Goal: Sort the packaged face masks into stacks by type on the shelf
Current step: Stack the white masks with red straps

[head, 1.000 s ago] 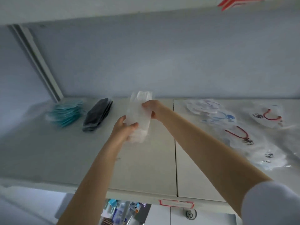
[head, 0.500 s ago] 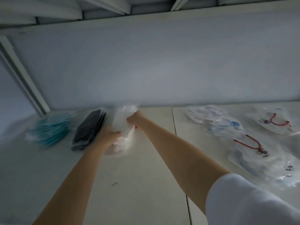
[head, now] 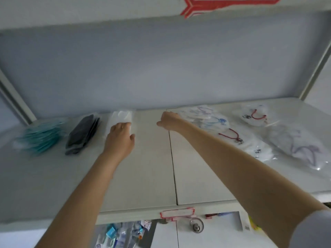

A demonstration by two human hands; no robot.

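Three stacks of packaged masks lie along the back left of the white shelf (head: 143, 176): a teal stack (head: 42, 138), a black stack (head: 82, 134) and a white stack (head: 121, 119). My left hand (head: 120, 138) rests flat on the near part of the white stack, fingers spread. My right hand (head: 170, 120) reaches to the back middle, its fingers touching the edge of the loose pile of clear-packed masks (head: 206, 119); whether it grips one I cannot tell. That pile, with red, blue and purple straps showing (head: 232, 136), spreads over the shelf's right half.
A shelf board hangs overhead with red tape (head: 223, 4). Metal uprights stand at the far left (head: 16, 101) and far right (head: 315, 68). A red-edged label (head: 177, 213) sits on the front lip, with a lock (head: 197, 227) and packaged goods (head: 123, 235) below.
Both hands laid the white packet stack down beside the black stack. My right hand then let go and moved right to the loose pile; my left hand stays on the white stack.
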